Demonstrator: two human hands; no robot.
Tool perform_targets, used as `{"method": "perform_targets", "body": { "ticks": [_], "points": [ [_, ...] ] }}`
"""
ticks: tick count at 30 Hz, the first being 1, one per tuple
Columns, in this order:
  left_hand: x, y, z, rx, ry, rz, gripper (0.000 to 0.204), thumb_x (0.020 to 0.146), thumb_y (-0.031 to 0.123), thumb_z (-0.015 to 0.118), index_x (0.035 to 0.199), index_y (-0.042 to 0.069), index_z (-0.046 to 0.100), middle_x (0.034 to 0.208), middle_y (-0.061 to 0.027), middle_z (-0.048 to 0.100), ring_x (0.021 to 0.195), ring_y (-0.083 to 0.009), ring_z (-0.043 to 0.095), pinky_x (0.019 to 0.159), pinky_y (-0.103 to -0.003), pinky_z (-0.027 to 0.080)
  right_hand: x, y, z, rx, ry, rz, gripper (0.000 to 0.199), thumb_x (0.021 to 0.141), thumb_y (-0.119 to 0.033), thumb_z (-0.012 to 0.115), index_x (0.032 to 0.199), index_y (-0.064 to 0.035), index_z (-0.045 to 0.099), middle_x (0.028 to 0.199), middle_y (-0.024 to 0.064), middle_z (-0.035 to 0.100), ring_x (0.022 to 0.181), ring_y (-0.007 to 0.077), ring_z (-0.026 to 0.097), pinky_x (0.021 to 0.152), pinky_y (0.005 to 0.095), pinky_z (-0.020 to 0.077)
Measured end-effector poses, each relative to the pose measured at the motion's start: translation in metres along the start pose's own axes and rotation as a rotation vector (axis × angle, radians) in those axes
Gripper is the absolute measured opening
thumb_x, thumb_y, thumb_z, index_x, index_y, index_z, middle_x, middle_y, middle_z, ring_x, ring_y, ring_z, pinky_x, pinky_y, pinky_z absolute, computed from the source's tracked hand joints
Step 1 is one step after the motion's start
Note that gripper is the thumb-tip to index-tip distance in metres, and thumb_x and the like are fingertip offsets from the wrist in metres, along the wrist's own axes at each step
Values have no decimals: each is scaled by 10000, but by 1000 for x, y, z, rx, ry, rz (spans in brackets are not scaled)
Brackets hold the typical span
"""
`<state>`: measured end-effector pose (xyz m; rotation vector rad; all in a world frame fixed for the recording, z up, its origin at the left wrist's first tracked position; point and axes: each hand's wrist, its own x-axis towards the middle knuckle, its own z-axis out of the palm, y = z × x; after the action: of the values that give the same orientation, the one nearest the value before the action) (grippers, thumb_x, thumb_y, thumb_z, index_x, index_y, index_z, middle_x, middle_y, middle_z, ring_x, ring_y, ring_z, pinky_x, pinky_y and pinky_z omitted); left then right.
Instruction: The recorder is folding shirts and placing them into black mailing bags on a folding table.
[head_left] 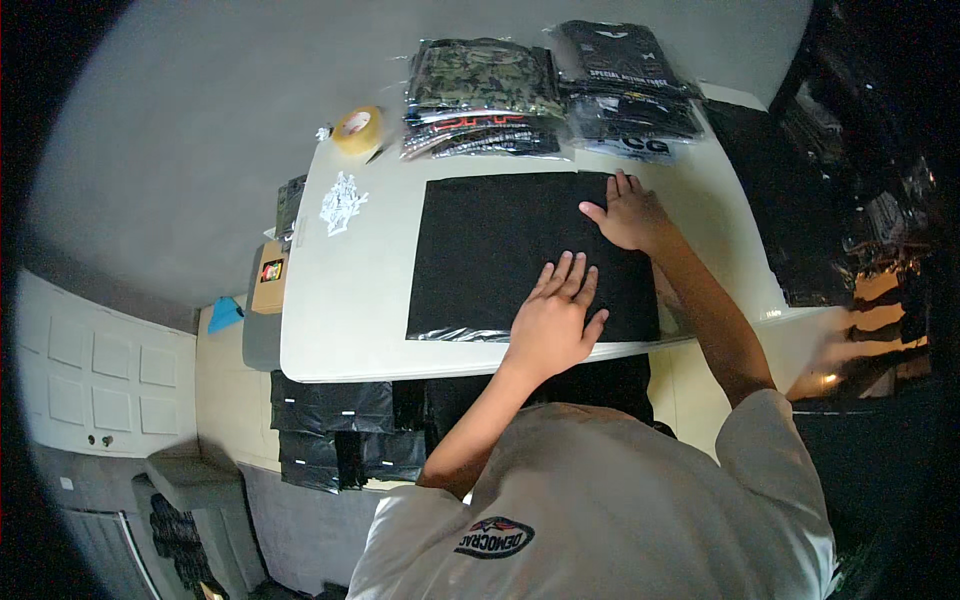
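Observation:
A flat black plastic bag (490, 250) lies on the white table (350, 300) in front of me, its near edge creased and shiny. My left hand (556, 315) rests on the bag's near half, palm down with the fingers stretched out. Farther off, at the bag's far right corner, my right hand (632, 215) lies flat with its thumb spread to the left. Neither hand grips anything. Whether something is inside the bag I cannot tell.
Stacks of clear-wrapped folded clothes, one camouflage (485, 80) and one black (620, 60), stand at the back. A tape roll (357, 130) and a white paper pile (343, 204) lie at left. Black packages (335, 405) are stacked below the table's near edge.

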<state>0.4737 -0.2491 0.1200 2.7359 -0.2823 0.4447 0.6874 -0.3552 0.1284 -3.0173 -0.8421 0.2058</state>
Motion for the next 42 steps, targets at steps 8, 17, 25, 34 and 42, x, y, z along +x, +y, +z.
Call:
{"method": "perform_targets", "body": {
  "ticks": [8, 17, 25, 34, 42],
  "points": [
    [-4, 2, 2, -1, 0, -6, 604, 994, 344, 585, 1417, -86, 549, 1536, -297, 467, 1476, -414, 410, 1231, -536, 296, 14, -14, 4, -95, 182, 69, 791, 1037, -614, 397, 1408, 66, 557, 1519, 270, 496, 1391, 405, 506, 1122, 591, 406],
    [5, 26, -10, -6, 33, 16, 539, 926, 226, 665, 1384, -48, 590, 1520, -219, 511, 1433, -404, 450, 1189, -542, 361, 40, 31, -20, 157, 453, 13, 379, 922, -375, 677, 878, -12, 777, 864, 224, 744, 813, 409, 741, 762, 495, 598],
    [18, 69, 7, -285, 21, 158, 355, 803, 247, 829, 1104, 69, 767, 1004, -75, 625, 980, -267, 605, 879, -399, 548, 50, 63, -20, 420, 489, -12, 189, 856, -267, 722, 932, -114, 802, 921, 145, 766, 864, 373, 744, 796, 480, 598],
    [18, 70, 14, -223, 34, 133, 299, 815, 203, 801, 1085, 79, 770, 999, -69, 633, 922, -249, 625, 804, -362, 582, 53, 70, -17, 428, 416, 42, 200, 838, -268, 747, 888, -82, 800, 908, 187, 754, 868, 395, 739, 812, 494, 593],
    [17, 74, 7, -205, 42, 97, 278, 808, 135, 763, 1080, 77, 766, 916, -48, 639, 837, -238, 648, 689, -361, 596, 56, 74, -14, 373, 404, 38, 311, 861, -328, 715, 891, -27, 785, 922, 221, 747, 874, 424, 731, 824, 512, 587]
  ]
}}
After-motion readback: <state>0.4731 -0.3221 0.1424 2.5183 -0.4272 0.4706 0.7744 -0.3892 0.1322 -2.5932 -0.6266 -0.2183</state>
